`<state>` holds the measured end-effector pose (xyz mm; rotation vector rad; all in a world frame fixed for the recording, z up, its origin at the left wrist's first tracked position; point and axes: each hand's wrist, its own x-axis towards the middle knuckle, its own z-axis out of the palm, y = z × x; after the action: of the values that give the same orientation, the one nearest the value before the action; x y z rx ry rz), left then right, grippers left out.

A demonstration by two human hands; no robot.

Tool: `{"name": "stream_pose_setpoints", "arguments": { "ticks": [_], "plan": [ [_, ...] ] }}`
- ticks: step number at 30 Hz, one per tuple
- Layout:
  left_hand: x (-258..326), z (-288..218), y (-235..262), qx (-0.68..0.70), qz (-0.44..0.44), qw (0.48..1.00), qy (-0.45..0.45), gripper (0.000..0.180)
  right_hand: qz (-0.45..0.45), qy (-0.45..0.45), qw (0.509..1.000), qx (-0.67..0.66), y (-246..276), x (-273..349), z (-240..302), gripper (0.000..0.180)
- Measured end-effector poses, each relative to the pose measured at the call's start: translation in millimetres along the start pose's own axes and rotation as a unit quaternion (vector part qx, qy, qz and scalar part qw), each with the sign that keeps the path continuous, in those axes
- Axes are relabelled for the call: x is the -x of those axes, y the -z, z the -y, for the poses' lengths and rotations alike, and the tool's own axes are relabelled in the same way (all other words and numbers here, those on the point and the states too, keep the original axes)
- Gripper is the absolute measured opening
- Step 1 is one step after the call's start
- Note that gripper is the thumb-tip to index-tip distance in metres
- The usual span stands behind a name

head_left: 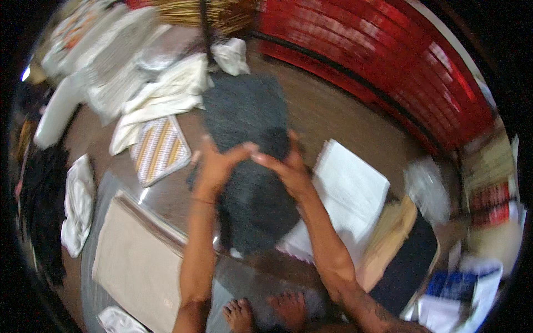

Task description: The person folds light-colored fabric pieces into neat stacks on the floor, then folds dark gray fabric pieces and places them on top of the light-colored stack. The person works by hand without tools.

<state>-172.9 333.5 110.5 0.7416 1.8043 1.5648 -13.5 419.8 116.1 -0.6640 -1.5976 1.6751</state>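
A dark grey folded cloth, soft and thick-looking, is gripped by both my hands in the middle of the view. My left hand holds its left side and my right hand its right side. Both thumbs lie across the top and almost meet, while most of the other fingers are hidden by the cloth. Part of it reaches beyond my hands and part hangs toward me between my forearms. Motion blurs the hands and the cloth's edges. Right of the cloth lies a white folded cloth.
A beige cloth stack lies on clear plastic at near left. Beyond it are a striped cloth, white cloths and plastic-wrapped bundles. Red crates or panels line the far right. A clear plastic bag sits at right.
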Motion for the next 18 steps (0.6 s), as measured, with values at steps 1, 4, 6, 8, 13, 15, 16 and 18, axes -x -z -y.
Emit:
{"name": "stream_pose_setpoints", "arguments": {
  "ticks": [1,4,6,8,13,15,16,18],
  "plan": [
    [21.8,-46.2,4.3,0.028,0.032,0.999,-0.011,0.088,0.033,-0.002,0.998,-0.05,-6.5,1.4,45.9,0.072],
    [31.5,-104.0,92.3,-0.254,0.037,0.909,-0.327,0.032,0.109,0.145,0.983,-0.026,-39.2,-14.8,139.1,0.081],
    [56.9,-115.6,99.4,-0.232,0.034,0.929,-0.287,0.034,0.165,0.26,0.95,-0.042,-57.2,-5.3,187.1,0.106],
    [91.6,-109.6,87.3,-0.203,0.076,0.957,-0.192,0.037,0.188,0.341,0.92,-0.038,-58.8,14.8,226.8,0.132],
    [174.3,-62.1,66.9,-0.206,0.179,0.962,-0.025,0.044,0.075,0.379,0.911,0.143,-60.9,60.5,253.5,0.117],
    [183.7,-72.6,78.7,-0.212,0.153,0.965,-0.03,0.047,0.049,0.378,0.918,0.111,-72.8,76.8,269.6,0.113],
    [182.0,-83.0,80.5,-0.203,0.136,0.969,-0.046,0.049,0.033,0.377,0.92,0.105,-75.5,89.0,279.9,0.111],
    [162.4,-113.9,84.0,-0.184,0.074,0.975,-0.099,0.052,0.012,0.339,0.94,0.043,-77.7,101.9,277.4,0.109]
  ]
}}
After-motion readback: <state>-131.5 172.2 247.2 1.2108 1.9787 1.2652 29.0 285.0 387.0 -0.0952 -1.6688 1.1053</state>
